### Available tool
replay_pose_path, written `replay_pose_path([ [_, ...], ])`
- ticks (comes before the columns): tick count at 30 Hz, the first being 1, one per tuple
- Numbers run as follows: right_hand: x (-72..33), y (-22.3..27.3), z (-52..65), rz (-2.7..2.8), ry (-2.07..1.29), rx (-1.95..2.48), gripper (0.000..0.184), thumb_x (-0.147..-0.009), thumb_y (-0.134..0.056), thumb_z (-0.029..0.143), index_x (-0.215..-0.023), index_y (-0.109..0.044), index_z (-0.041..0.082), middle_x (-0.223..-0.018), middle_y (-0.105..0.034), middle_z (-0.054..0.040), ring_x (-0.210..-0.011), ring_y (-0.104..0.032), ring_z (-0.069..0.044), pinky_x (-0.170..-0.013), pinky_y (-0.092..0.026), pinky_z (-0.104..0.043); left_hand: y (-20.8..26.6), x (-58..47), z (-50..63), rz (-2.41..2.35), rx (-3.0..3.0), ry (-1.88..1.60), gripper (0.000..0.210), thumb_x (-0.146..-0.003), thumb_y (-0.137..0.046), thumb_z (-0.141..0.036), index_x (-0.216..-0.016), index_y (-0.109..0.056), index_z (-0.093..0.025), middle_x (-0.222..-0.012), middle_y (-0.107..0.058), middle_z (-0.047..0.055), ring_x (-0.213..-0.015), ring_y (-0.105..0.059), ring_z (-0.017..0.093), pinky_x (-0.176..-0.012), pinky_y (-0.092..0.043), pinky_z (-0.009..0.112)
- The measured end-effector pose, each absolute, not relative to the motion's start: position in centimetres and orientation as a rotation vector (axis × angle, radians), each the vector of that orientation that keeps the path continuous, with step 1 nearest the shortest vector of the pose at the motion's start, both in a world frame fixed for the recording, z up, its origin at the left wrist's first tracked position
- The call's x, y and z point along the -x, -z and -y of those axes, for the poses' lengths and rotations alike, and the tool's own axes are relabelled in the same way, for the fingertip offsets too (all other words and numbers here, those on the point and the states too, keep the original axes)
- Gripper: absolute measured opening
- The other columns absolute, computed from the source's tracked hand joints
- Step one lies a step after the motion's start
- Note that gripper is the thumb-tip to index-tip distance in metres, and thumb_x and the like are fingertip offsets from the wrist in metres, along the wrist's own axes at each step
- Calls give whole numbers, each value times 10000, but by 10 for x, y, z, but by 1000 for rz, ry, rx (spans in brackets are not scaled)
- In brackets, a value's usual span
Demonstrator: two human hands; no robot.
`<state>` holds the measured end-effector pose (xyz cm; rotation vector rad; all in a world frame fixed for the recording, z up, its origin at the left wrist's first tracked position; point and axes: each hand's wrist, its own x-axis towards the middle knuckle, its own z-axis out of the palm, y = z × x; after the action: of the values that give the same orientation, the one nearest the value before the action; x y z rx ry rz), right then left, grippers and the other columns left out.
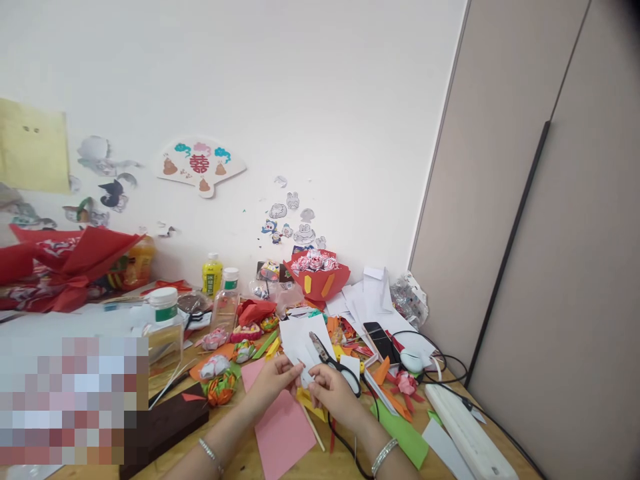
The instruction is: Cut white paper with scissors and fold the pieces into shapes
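A small piece of white paper (305,378), thin and smooth, is between the two hands, above the upper part of a flat pink sheet (286,440). Behind it lie larger white sheets (295,332) and a pair of scissors (321,347) with metal blades and rounded black handles. Around them are crumpled paper flowers (220,387) in orange and green, a stiff green sheet (404,435) and a dark brown box (173,427) with straight sides. The left hand (277,381) pinches the white piece with thumb and forefinger, its other fingers bent; the right hand (334,395) pinches it from the other side, thumb uppermost, with the fingertips partly hidden. Both forearms come from the near edge and meet at a narrow angle, each wrist wearing a silvery bracelet. The room for moving is tight: the scissors lie just behind the right hand, close to its knuckles, and a black cable (345,445) curves below it. The grain of the wooden table (239,445) shows between the left forearm and the pink sheet, while a long white power strip (469,433) lies near the right edge.
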<state>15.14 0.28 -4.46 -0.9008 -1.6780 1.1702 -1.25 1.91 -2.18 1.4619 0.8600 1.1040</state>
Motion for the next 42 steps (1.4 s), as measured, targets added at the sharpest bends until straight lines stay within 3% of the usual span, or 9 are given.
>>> replay_pose_path([
  [12,-153,42,1,1798,-1059,963,253,-825,-496,395,-707,-515,172,-538,-503,46,-488,-463,-94,-486,-336,-203,16,9,-9,-893,-1434,-1099,441,-580,-660,-570,-595,-547,-144,-452,-555,-17,-415,-499,115,-465,-412,242],
  [20,-152,43,1,1804,-1058,1005,171,-813,-476,287,-681,-487,179,-506,-482,59,-473,-454,-92,-486,-339,-197,16,14,-14,-922,-1373,-1197,522,-648,-508,-676,-604,-538,-157,-407,-543,-16,-368,-499,118,-431,-390,235],
  [26,-153,43,0,1812,-1063,1017,157,-801,-478,271,-673,-477,178,-496,-478,65,-465,-450,-86,-477,-329,-190,11,16,-13,-960,-1414,-1232,529,-626,-519,-681,-518,-510,-163,-387,-535,-9,-353,-472,103,-421,-374,227],
  [34,-152,39,4,1855,-1053,1012,275,-852,-426,361,-656,-491,179,-487,-473,59,-451,-431,-86,-476,-329,-197,12,17,-16,-961,-1411,-1251,518,-643,-519,-663,-626,-586,-149,-396,-538,-21,-359,-474,105,-418,-367,221],
  [42,-154,44,1,1875,-969,1026,279,-861,-422,339,-635,-475,184,-475,-455,64,-443,-423,-86,-473,-322,-198,21,16,-23,-963,-1476,-1062,467,-532,-676,-593,-481,-536,-150,-423,-554,-12,-382,-471,94,-449,-375,223],
])
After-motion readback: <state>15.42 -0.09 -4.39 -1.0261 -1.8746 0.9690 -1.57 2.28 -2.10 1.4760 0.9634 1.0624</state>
